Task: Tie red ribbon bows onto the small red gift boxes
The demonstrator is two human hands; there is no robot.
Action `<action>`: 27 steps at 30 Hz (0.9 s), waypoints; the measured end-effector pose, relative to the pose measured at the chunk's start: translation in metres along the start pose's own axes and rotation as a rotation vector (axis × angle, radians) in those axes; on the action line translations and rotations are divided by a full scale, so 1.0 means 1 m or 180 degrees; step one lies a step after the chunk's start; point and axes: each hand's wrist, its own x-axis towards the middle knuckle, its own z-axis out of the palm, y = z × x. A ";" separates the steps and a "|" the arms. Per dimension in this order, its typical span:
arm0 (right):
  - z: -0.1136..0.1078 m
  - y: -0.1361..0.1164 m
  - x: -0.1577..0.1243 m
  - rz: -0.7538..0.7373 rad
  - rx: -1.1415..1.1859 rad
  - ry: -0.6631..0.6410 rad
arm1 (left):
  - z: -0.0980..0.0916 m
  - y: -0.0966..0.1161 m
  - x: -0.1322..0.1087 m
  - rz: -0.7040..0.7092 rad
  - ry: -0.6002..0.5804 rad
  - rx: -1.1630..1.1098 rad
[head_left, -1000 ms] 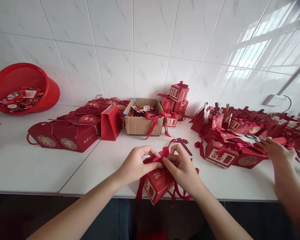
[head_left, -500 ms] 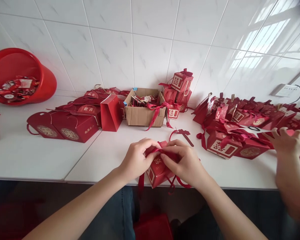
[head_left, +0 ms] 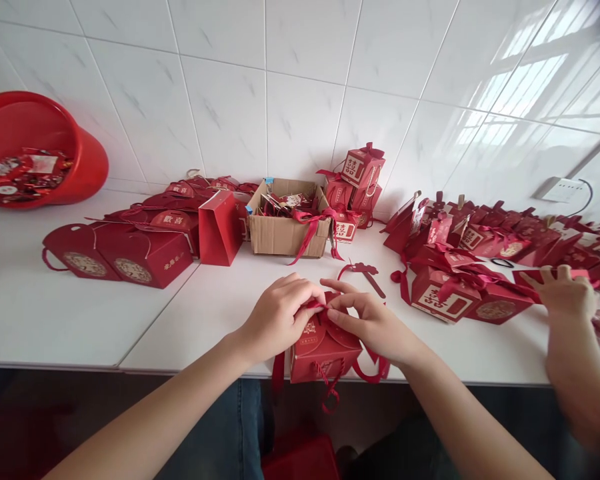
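Observation:
A red gift box (head_left: 320,360) with gold lettering stands at the table's front edge, a twisted cord handle hanging from its near side. My left hand (head_left: 277,317) pinches a red ribbon (head_left: 279,373) over the top of the box. Close against it, my right hand (head_left: 373,323) has thumb and index finger closed on the same ribbon at the middle of the lid, with the other fingers loosely bent. Ribbon ends hang down on both sides of the box. Behind my hands lies a red paper tag (head_left: 367,270) with a ribbon.
Red gift boxes (head_left: 145,260) stand in rows on the left, and more boxes (head_left: 443,293) crowd the right. A cardboard box (head_left: 287,237) of small items sits at the back. A tipped red bucket (head_left: 87,160) holds wrapped sweets. Another person's hand (head_left: 563,293) reaches in at right.
The gift box has turned so its cord-handled side faces me. Both hands stay at the ribbon. The other person's hand has shifted slightly left.

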 end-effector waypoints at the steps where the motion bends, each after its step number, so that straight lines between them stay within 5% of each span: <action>1: 0.001 0.001 0.000 0.0081 0.0294 0.0001 | 0.000 -0.001 0.000 -0.0128 -0.0023 -0.0151; 5: 0.011 0.007 -0.001 0.0322 0.1086 0.0273 | 0.002 -0.001 -0.004 -0.0580 -0.0019 -0.0719; 12: 0.020 0.011 -0.004 0.0334 0.1441 0.0466 | 0.000 0.008 -0.012 -0.0656 0.0137 -0.0635; 20: 0.021 0.011 -0.007 0.0393 0.1504 0.0469 | 0.003 0.009 -0.017 -0.0937 0.0460 -0.0753; 27: 0.025 0.001 -0.017 0.0568 0.1182 0.0602 | 0.000 0.007 -0.017 -0.1109 0.0251 -0.0984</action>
